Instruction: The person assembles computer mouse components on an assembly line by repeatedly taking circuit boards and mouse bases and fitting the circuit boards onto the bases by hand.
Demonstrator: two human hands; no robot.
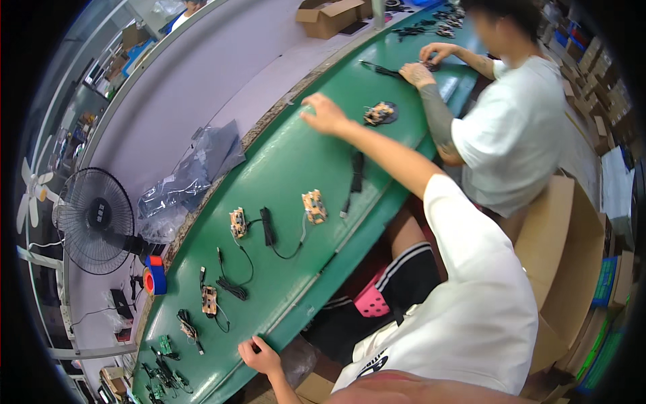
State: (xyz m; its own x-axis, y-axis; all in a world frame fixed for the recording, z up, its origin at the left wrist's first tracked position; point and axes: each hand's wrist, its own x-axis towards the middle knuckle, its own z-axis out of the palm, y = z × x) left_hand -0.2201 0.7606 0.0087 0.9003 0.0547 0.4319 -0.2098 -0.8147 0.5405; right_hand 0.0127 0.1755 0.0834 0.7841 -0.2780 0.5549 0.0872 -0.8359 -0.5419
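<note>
My right hand (326,114) reaches over the far side of the green table (289,151), its fingers apart and somewhat bent, with nothing seen in them. My left hand (260,355) is at the table's near edge, fingers curled; whether it holds anything is hidden. Between my hands lie a tan circuit board (313,206) with a pale lead, a second tan board (237,222) and a coiled black cable (268,227). A third tan board (210,301) lies closer to my left hand. A bundled black USB cable (356,176) and a round dark piece with tan boards (381,113) lie near my right arm.
A co-worker (515,128) at the right handles a small part. Beyond the table are a fan (97,219), clear plastic bags (185,182) and a blue-and-red tape roll (155,277). Green boards (165,345) with cables lie at the left end; an open carton (565,269) stands at the right.
</note>
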